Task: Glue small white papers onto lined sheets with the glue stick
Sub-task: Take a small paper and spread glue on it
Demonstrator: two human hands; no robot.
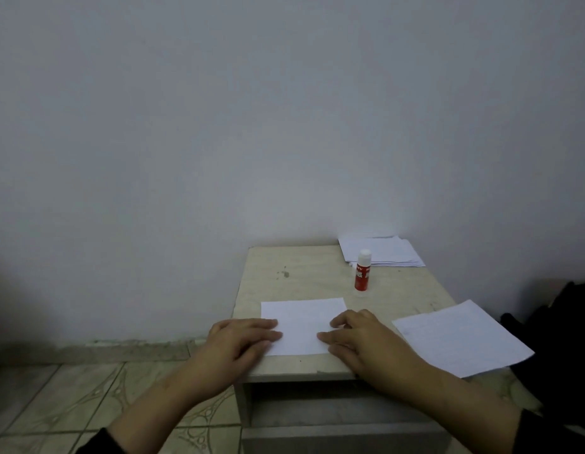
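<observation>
A white paper sheet [302, 317] lies flat near the front of a small beige table [294, 273]. My left hand [240, 342] rests palm down on the sheet's left edge, fingers spread. My right hand [366, 340] lies flat on its right edge. Both hands press on the paper and grip nothing. A red glue stick [362, 270] with a white cap stands upright behind the sheet, apart from both hands. A lined sheet [461, 337] lies at the right and overhangs the table's edge. A stack of white papers [383, 252] sits at the back right corner.
The table stands against a plain grey wall [219, 126]. A dark bag or cloth [560, 332] lies to the right of the table. Patterned floor tiles [71, 398] spread out on the left. A drawer front [333, 434] shows below the tabletop.
</observation>
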